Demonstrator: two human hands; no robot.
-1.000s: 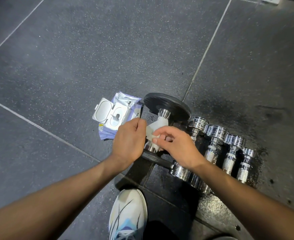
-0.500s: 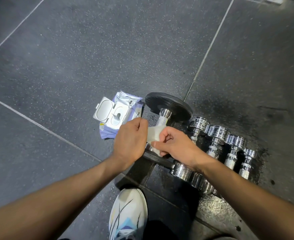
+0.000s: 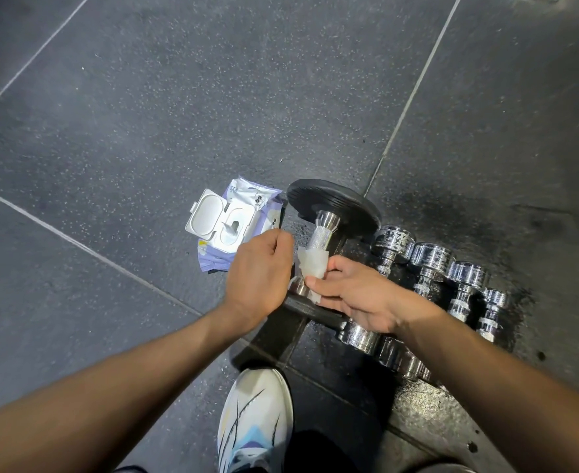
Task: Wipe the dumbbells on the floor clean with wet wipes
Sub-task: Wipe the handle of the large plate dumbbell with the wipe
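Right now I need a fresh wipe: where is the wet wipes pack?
In the head view, the wet wipes pack lies lid-open on the floor, left of the black-plate dumbbell, just beyond the left hand.

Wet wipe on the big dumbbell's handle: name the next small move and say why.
Probably slide the wet wipe up the handle toward the black plate. The right hand pinches it round the handle's near end, the left hand is beside it, and the knurled stretch above is uncovered.
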